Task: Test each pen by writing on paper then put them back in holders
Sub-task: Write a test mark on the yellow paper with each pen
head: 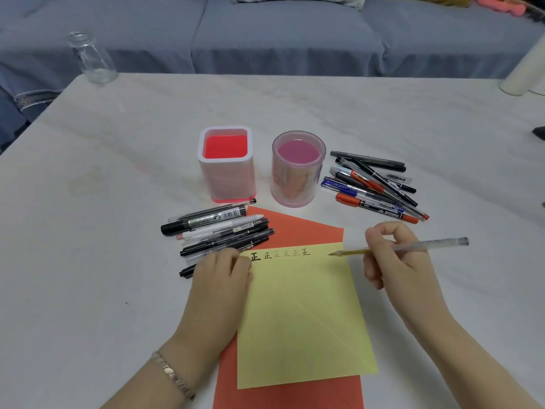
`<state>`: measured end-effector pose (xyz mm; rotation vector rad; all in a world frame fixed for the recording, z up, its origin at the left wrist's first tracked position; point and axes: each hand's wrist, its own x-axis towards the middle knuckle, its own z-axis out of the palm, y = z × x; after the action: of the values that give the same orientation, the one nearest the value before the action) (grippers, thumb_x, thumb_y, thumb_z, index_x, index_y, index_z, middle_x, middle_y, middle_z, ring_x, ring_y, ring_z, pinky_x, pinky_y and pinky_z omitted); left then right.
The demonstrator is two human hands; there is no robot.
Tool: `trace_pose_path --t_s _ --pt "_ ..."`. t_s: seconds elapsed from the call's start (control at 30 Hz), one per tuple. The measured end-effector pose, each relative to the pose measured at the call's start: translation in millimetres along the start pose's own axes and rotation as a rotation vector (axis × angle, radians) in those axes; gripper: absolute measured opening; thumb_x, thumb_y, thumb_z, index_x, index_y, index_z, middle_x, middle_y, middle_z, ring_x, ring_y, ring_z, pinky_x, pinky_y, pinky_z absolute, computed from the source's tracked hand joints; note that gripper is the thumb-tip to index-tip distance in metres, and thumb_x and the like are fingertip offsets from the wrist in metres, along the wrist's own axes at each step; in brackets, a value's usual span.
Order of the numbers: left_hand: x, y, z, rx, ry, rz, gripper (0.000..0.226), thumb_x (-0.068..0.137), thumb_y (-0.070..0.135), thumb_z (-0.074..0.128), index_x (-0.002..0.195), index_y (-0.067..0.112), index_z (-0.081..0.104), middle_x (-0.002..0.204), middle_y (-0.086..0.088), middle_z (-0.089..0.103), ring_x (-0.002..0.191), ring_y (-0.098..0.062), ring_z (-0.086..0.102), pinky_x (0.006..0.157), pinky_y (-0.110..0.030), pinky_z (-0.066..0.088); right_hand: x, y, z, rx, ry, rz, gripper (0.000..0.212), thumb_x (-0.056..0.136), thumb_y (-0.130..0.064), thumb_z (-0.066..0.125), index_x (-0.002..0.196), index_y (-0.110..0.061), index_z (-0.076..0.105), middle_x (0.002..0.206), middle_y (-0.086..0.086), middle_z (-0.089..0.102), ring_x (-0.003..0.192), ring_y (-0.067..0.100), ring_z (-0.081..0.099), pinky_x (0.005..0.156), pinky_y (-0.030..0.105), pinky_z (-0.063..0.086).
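A yellow paper lies on an orange sheet, with several written marks along its top edge. My right hand grips a clear pen whose tip rests at the paper's upper right corner. My left hand presses flat on the paper's upper left corner, fingers curled. A pile of black and white pens lies left of the paper. Another pile of mixed pens lies at the right. Two holders stand behind: a square red one and a round pink one, both with nothing inside.
A glass bottle stands at the table's far left corner. A white cylinder leans at the far right edge. A blue sofa runs behind the white table.
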<state>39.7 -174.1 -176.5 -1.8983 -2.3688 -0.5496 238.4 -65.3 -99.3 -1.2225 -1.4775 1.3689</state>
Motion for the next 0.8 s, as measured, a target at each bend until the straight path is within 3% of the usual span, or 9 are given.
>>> trace_pose_path --t_s 0.13,0.23,0.3,0.37,0.47,0.57,0.67,0.8 --pt "9 17 -1 -0.074 0.06 0.022 0.027 0.083 0.017 0.041 0.105 0.009 0.056 0.104 -0.012 0.059 0.096 -0.027 0.05 0.085 -0.037 0.039 0 11 -1 0.02 -0.011 0.012 0.019 0.094 -0.007 0.044 0.085 -0.013 0.06 0.042 -0.002 0.047 0.04 0.007 0.042 0.041 0.014 0.037" --pt "19 41 0 -0.13 -0.075 0.144 0.037 0.086 0.025 0.04 0.115 0.014 0.06 0.121 -0.014 0.059 0.111 -0.03 0.056 0.095 -0.045 0.046 5 15 0 0.071 -0.013 0.017 0.03 0.096 -0.006 0.039 0.084 -0.01 0.066 0.054 0.003 0.062 0.051 0.012 0.058 0.051 0.016 0.048" --pt "21 50 6 -0.069 -0.191 0.212 0.042 0.088 0.036 0.038 0.121 0.022 0.058 0.131 -0.014 0.054 0.12 -0.029 0.052 0.099 -0.049 0.039 9 16 1 0.094 -0.02 0.038 0.032 0.097 -0.007 0.037 0.084 -0.009 0.066 0.064 0.004 0.069 0.062 0.015 0.066 0.059 0.019 0.054" --pt "22 51 12 -0.02 -0.267 0.235 0.044 0.087 0.044 0.036 0.122 0.029 0.058 0.136 -0.014 0.05 0.125 -0.027 0.049 0.106 -0.044 0.033 13 18 3 0.084 -0.007 0.054 0.03 0.097 -0.012 0.039 0.083 -0.011 0.066 0.069 0.004 0.071 0.069 0.018 0.068 0.062 0.021 0.056" --pt "20 46 19 -0.034 -0.31 0.251 0.044 0.087 0.047 0.036 0.122 0.032 0.057 0.139 -0.013 0.047 0.13 -0.026 0.043 0.11 -0.037 0.021 18 21 7 0.057 0.062 0.046 0.03 0.094 -0.024 0.048 0.073 -0.011 0.064 0.061 0.003 0.069 0.059 0.016 0.066 0.058 0.021 0.055" --pt "18 43 22 -0.072 -0.3 0.261 0.044 0.087 0.046 0.038 0.125 0.031 0.055 0.142 -0.012 0.044 0.132 -0.024 0.039 0.108 -0.037 0.018 24 27 16 0.052 0.145 0.056 0.036 0.088 -0.029 0.059 0.06 -0.007 0.056 0.046 0.003 0.059 0.043 0.013 0.054 0.05 0.023 0.048" --pt "18 43 22 -0.079 -0.276 0.253 0.044 0.087 0.047 0.039 0.125 0.033 0.055 0.142 -0.01 0.044 0.133 -0.022 0.038 0.109 -0.037 0.016 31 36 28 0.007 0.204 0.046 0.045 0.084 -0.034 0.064 0.047 -0.014 0.048 0.041 0.005 0.052 0.041 0.013 0.047 0.052 0.026 0.042" --pt "18 43 25 -0.105 -0.254 0.244 0.043 0.085 0.048 0.04 0.123 0.034 0.056 0.141 -0.009 0.045 0.133 -0.023 0.038 0.109 -0.039 0.017 41 48 42 -0.101 0.246 -0.015 0.049 0.088 -0.022 0.06 0.045 -0.006 0.041 0.033 -0.002 0.043 0.037 0.007 0.04 0.047 0.014 0.037"
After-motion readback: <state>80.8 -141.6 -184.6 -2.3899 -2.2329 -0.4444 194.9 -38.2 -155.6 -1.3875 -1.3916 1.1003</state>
